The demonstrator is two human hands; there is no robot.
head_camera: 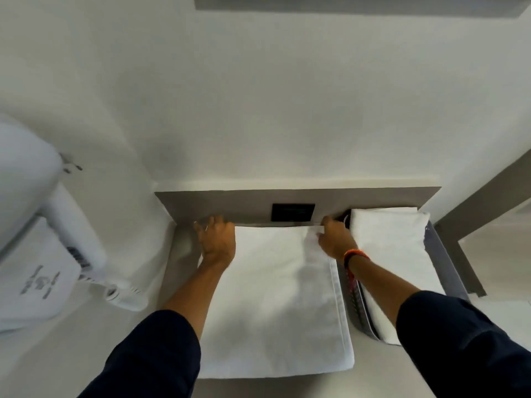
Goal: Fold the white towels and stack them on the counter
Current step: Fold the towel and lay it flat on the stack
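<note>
A large white folded towel [275,305] lies flat on the grey counter [178,259], its near edge reaching almost to the counter's front and its far edge lying close to the grey upstand at the back, just below a small black rectangular panel [293,216] set into that upstand. The left hand [217,241] rests at the towel's far left corner, palm down with the fingers spread and curled over the cloth edge; whether it pinches the fabric or only presses on it cannot be told. The right hand [334,239] sits at the far right corner, fingers drawn together on the top layer of the towel, which looks like a light pinch of the cloth. An orange and red braided band [355,255] circles the right wrist, and both forearms come out of dark navy sleeves [155,354] pushed up toward the elbows. Just beside the towel on the right, a second white folded towel [393,254] lies on a dark grey flat tray or folder [442,265], apart from the first by a narrow gap. To the left of the counter, a white wall-mounted hair dryer [69,234] with a coiled cord hangs against the white wall [258,110], next to a white cloth bag printed with grey lettering [37,282]
</note>
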